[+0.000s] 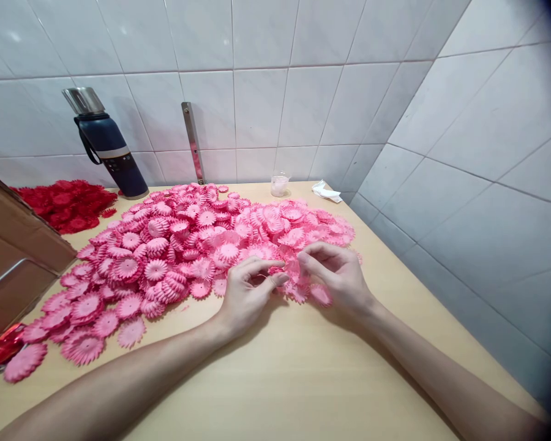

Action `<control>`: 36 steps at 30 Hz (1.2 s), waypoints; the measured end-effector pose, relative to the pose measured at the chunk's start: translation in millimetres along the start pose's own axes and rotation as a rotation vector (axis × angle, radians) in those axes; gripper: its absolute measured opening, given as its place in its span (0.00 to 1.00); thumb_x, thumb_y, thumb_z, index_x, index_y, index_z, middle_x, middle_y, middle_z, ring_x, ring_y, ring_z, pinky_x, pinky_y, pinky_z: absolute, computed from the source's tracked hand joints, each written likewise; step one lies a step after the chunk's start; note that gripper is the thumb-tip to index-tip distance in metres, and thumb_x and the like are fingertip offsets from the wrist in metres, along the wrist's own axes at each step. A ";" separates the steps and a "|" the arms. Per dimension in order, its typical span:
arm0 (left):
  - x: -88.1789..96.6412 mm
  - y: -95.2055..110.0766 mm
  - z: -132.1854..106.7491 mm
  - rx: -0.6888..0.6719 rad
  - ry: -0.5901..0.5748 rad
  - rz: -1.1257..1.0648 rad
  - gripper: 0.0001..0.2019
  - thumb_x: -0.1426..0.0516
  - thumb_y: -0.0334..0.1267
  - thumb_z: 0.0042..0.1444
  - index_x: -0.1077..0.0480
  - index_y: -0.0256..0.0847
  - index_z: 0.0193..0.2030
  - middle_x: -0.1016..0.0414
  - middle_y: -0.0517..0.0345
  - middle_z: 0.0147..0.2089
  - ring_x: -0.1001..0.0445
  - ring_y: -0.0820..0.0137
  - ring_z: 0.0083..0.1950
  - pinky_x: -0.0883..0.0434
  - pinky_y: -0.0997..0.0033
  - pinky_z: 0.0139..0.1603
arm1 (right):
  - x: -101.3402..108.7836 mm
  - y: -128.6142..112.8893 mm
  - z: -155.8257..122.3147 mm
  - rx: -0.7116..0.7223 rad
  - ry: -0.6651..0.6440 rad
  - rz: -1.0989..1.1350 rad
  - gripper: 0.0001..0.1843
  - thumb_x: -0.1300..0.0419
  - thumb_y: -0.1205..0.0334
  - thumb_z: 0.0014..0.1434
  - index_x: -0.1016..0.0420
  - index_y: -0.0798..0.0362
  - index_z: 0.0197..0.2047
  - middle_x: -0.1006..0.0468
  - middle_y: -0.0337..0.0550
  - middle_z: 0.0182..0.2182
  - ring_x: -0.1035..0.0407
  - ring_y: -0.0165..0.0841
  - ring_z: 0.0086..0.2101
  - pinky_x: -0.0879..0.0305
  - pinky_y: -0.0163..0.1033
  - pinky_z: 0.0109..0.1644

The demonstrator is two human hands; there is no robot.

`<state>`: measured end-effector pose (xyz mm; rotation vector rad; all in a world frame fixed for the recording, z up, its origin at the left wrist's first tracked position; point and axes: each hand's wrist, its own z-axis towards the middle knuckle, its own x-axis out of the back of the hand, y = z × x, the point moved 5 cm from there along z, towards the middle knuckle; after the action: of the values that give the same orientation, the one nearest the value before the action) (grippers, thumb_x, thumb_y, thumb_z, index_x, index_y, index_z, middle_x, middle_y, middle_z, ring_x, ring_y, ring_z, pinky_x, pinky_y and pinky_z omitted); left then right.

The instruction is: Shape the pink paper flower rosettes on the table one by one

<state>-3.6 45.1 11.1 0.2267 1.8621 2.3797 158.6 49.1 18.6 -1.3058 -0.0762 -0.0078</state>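
Note:
A large heap of pink fabric flower discs (156, 269) with notched, petal-like edges lies across the table, darker pink at the left and paler at the right. In front of its right part, my left hand (252, 291) has thumb and index finger brought close in a pinch; whatever lies between them is too small to make out. Facing it, my right hand (337, 272) is closed, thumb against fingers, on a thin pale-pink flower disc (292, 267). Loose discs lie beneath both hands, one pink disc (320, 294) just below the right fingers.
A dark blue flask (112, 147) stands at the back left beside red flower discs (68, 205). A cardboard box (18, 245) and a red wrapper (2, 349) are at the left edge. A small plastic cup (280, 184) and crumpled tissue (327, 192) stand near the tiled wall (261, 110).

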 end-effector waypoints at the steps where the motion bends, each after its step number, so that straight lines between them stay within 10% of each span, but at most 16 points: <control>1: 1.0 0.6 0.2 -0.018 0.005 0.021 0.13 0.35 0.39 0.46 0.22 0.37 0.39 0.28 0.55 0.32 0.27 0.72 0.31 0.28 0.75 0.30 | -2.3 -0.7 -0.9 -0.006 -0.041 0.012 0.07 0.35 0.57 0.54 0.25 0.52 0.30 0.26 0.39 0.25 0.31 0.30 0.26 0.33 0.36 0.30; 9: -1.4 -3.0 -0.6 0.050 -0.028 -0.095 0.26 0.32 0.34 0.40 0.32 0.42 0.49 0.28 0.54 0.45 0.27 0.69 0.42 0.25 0.71 0.38 | -10.1 6.5 -4.0 -0.132 -0.163 0.091 0.10 0.30 0.60 0.48 0.25 0.52 0.33 0.22 0.41 0.29 0.28 0.32 0.28 0.29 0.38 0.33; 17: -4.7 -4.4 -1.7 0.066 -0.069 -0.243 0.11 0.34 0.33 0.43 0.29 0.36 0.34 0.26 0.56 0.37 0.24 0.69 0.38 0.23 0.69 0.37 | -11.0 5.6 -2.1 -0.252 -0.182 0.283 0.12 0.28 0.63 0.42 0.24 0.53 0.31 0.22 0.39 0.27 0.28 0.29 0.27 0.29 0.34 0.31; 28: -8.6 1.9 -1.9 0.141 -0.103 -0.206 0.10 0.39 0.41 0.52 0.28 0.34 0.32 0.22 0.48 0.41 0.22 0.67 0.39 0.23 0.69 0.39 | -4.0 11.7 -2.0 -0.349 -0.205 0.292 0.16 0.28 0.64 0.42 0.28 0.54 0.33 0.22 0.38 0.22 0.36 0.24 0.15 0.39 0.29 0.16; 36: -7.9 0.7 -4.2 0.168 -0.068 -0.218 0.11 0.42 0.42 0.55 0.31 0.35 0.36 0.26 0.53 0.40 0.24 0.72 0.33 0.23 0.73 0.33 | -11.5 5.0 -2.1 -0.305 -0.250 0.283 0.15 0.29 0.65 0.45 0.32 0.55 0.31 0.23 0.37 0.23 0.29 0.27 0.22 0.32 0.31 0.24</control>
<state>3.4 39.5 10.4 0.1099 1.9468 2.0524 147.5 48.0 12.5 -1.6081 -0.1061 0.3991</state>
